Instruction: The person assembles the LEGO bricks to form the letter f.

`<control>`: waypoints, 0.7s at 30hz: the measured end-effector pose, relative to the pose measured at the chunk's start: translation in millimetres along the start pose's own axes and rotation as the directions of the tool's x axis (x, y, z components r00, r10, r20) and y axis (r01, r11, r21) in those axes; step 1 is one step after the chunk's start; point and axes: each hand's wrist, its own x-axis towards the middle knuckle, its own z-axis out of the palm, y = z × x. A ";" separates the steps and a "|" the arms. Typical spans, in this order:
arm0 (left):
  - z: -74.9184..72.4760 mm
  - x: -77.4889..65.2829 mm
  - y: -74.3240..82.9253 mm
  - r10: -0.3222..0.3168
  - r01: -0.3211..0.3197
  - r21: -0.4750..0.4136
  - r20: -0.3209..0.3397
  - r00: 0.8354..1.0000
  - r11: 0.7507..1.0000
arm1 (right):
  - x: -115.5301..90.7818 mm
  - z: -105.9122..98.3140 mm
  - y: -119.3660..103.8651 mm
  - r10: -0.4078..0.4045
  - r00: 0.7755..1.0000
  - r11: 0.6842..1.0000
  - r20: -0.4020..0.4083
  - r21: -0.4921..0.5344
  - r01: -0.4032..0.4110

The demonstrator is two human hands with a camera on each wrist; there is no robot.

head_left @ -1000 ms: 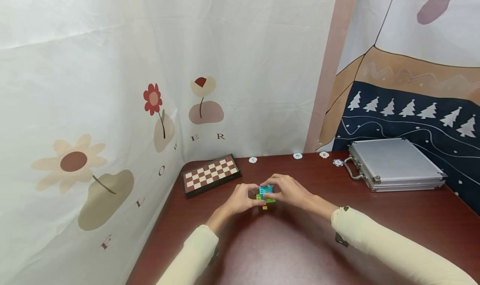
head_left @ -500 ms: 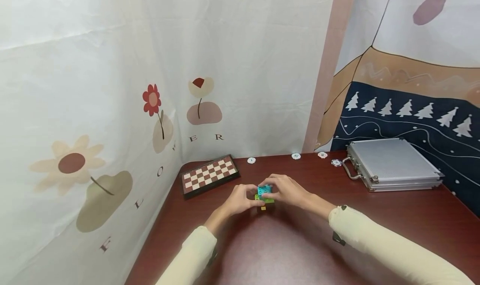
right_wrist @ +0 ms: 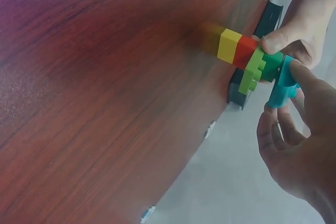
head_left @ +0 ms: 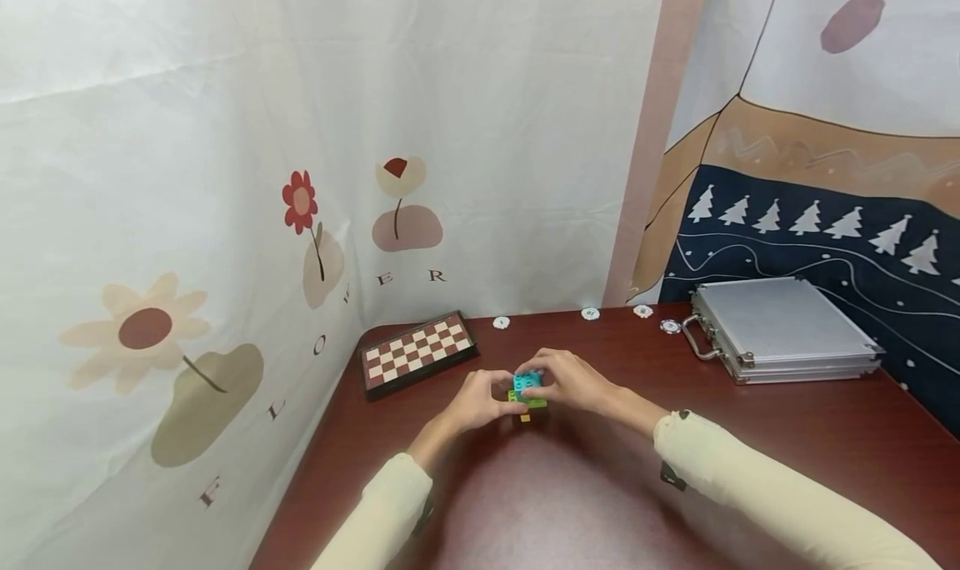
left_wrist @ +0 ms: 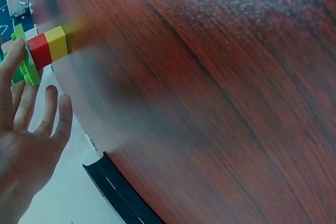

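A small tower of toy building blocks stands on the table between both hands. From the bottom up it has a yellow block (right_wrist: 229, 46), a red block (left_wrist: 40, 51), a wider lime green block (right_wrist: 251, 74) and a dark green block (right_wrist: 271, 66). A teal block (head_left: 527, 381) tops it, tilted against the dark green one in the right wrist view. My left hand (head_left: 474, 402) grips the tower at the lime and dark green blocks, thumb on the near side. With thumb and fingertips, my right hand (head_left: 572, 381) pinches the teal block.
A checkered board (head_left: 418, 352) in a black frame lies at the back left of the table (head_left: 600, 503). A silver case (head_left: 783, 324) is at the back right. Several round chips, one a white chip (head_left: 590, 313), line the back edge below the curtain (head_left: 510, 137).
The head view has shifted slightly, carrying the whole scene a little to the left. Both hands keep the same hold on the blocks.
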 end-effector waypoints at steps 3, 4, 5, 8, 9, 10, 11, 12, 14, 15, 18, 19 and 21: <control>-0.3 -0.5 -0.3 -0.005 0.005 -0.004 -0.003 1.000 1.000 | -0.2 1.2 -1.1 -0.003 1.000 1.000 -0.009 0.017 0.003; -0.3 -0.7 -0.3 -0.008 0.008 -0.006 -0.002 1.000 1.000 | -0.6 1.8 -1.2 -0.003 1.000 1.000 -0.014 0.024 0.003; -0.1 -0.6 -0.9 -0.009 0.009 -0.004 -0.004 1.000 1.000 | -1.1 2.4 -1.2 0.001 1.000 1.000 -0.020 0.027 -0.001; 0.5 -0.2 -2.0 -0.014 0.014 -0.005 0.003 1.000 1.000 | -3.1 4.8 -0.5 0.029 0.999 0.999 -0.031 0.030 -0.028; 0.6 -0.2 -2.1 -0.015 0.015 -0.006 0.006 1.000 1.000 | -3.7 5.6 -0.1 0.039 0.999 0.999 -0.034 0.028 -0.038; 0.7 -0.1 -2.1 -0.016 0.016 -0.007 0.009 1.000 1.000 | -4.3 6.5 0.2 0.048 0.998 0.999 -0.036 0.026 -0.047; 0.8 0.0 -2.2 -0.016 0.016 -0.009 0.012 1.000 1.000 | -4.8 7.1 0.3 0.055 0.998 0.998 -0.039 0.022 -0.054; 0.8 0.1 -2.1 -0.019 0.019 -0.012 0.015 1.000 1.000 | -5.1 7.7 0.3 0.059 0.997 0.998 -0.042 0.018 -0.058; 0.8 -0.1 -2.3 -0.016 0.016 -0.014 0.016 1.000 1.000 | -5.6 8.3 -0.1 0.059 0.997 0.998 -0.049 0.011 -0.058; 0.7 -0.2 -2.2 -0.016 0.017 -0.012 0.015 1.000 1.000 | -5.8 8.3 -0.4 0.057 0.997 0.998 -0.051 0.010 -0.057; 0.2 -0.1 -1.8 -0.017 0.017 -0.004 0.014 1.000 1.000 | -6.3 8.0 -1.4 0.052 0.997 0.999 -0.057 -0.004 -0.052; 0.0 0.1 -1.6 -0.017 0.017 0.000 0.014 1.000 1.000 | -6.4 7.8 -1.7 0.051 0.997 0.999 -0.058 -0.008 -0.052; -0.4 0.7 -1.4 -0.018 0.018 0.006 0.013 1.000 1.000 | -6.5 7.2 -2.3 0.051 0.997 0.999 -0.062 -0.014 -0.052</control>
